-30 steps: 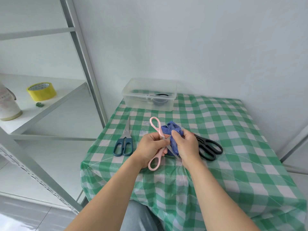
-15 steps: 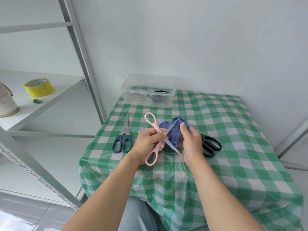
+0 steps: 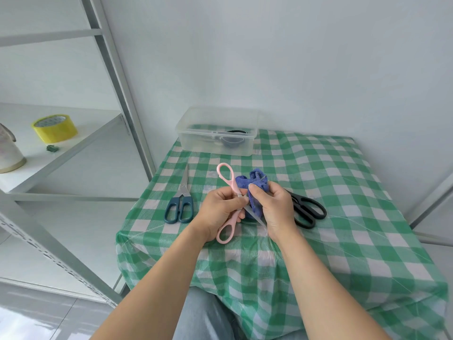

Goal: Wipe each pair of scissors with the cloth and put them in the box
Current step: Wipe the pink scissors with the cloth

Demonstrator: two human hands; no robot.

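Mid-wipe: your left hand (image 3: 220, 207) grips the pink scissors (image 3: 232, 184), right hand (image 3: 277, 207) pinches the blue cloth (image 3: 255, 180) round a blade; clear box (image 3: 196, 143) next.

The blades of the pink scissors (image 3: 232, 184) are being largely covered by the blue cloth (image 3: 256, 182) and right hand (image 3: 277, 209); those of the black scissors (image 3: 297, 202) are being hidden behind that hand; dark contents are being blurred by the wall of the box (image 3: 196, 141)

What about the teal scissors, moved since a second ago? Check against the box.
No. The teal scissors lie where they did, near-left of the box; only the camera shifted.
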